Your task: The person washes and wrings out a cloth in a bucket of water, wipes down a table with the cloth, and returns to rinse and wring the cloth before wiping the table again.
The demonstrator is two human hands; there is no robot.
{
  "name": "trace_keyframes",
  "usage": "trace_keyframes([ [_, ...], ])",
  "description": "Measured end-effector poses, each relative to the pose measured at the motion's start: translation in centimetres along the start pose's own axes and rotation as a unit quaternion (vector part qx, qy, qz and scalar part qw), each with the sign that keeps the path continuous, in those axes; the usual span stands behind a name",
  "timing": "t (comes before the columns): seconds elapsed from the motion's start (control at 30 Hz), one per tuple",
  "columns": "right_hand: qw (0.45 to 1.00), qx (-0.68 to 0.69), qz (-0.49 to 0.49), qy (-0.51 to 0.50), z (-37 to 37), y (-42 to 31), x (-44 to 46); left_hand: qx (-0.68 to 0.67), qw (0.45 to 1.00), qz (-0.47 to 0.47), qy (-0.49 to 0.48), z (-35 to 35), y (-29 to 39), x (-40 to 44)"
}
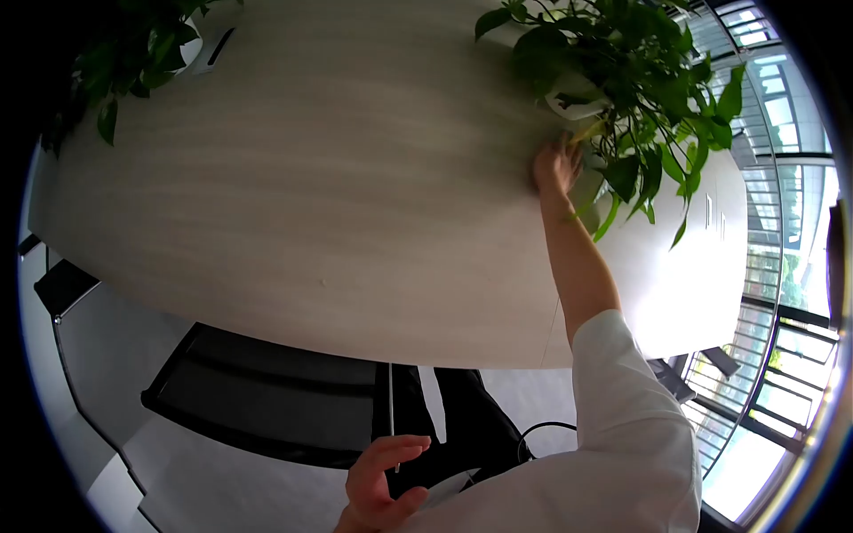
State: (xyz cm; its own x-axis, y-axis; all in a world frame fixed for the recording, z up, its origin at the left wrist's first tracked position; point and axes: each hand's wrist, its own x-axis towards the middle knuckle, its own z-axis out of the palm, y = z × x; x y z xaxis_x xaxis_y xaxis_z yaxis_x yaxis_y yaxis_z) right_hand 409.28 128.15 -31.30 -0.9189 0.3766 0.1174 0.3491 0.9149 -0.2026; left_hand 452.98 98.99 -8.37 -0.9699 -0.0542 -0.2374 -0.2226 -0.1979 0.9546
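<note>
My right hand (558,165) reaches across the wooden table (338,195) to the leafy green plant (640,98) at the upper right. Its fingers are beside a yellowish leaf, just below the white pot (576,105); the fingertips are partly blurred, and whether they grip anything is unclear. Low in the view, my left hand (387,480) is held over the floor in front of the table edge. Its fingers and thumb are apart and curved, with nothing between them.
Another potted plant (151,53) stands at the table's upper left, beside a dark slot (221,48). A black chair (267,391) is against the near edge, and a second chair (67,286) is at the left. Large windows (782,204) line the right side.
</note>
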Motion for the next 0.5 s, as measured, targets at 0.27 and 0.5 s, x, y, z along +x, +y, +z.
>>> trace_keyframes([
  [0.27, 0.973, -0.101, -0.195, -0.065, 9.8, -15.0, 5.0, -0.031, 0.997, -0.017, 0.071, 2.5, 0.5, 2.2],
  [0.5, 0.641, 0.125, -0.691, -0.31, -1.4, -20.3, -33.0, -0.033, 0.996, 0.024, 0.074, 2.8, 1.1, 3.2],
])
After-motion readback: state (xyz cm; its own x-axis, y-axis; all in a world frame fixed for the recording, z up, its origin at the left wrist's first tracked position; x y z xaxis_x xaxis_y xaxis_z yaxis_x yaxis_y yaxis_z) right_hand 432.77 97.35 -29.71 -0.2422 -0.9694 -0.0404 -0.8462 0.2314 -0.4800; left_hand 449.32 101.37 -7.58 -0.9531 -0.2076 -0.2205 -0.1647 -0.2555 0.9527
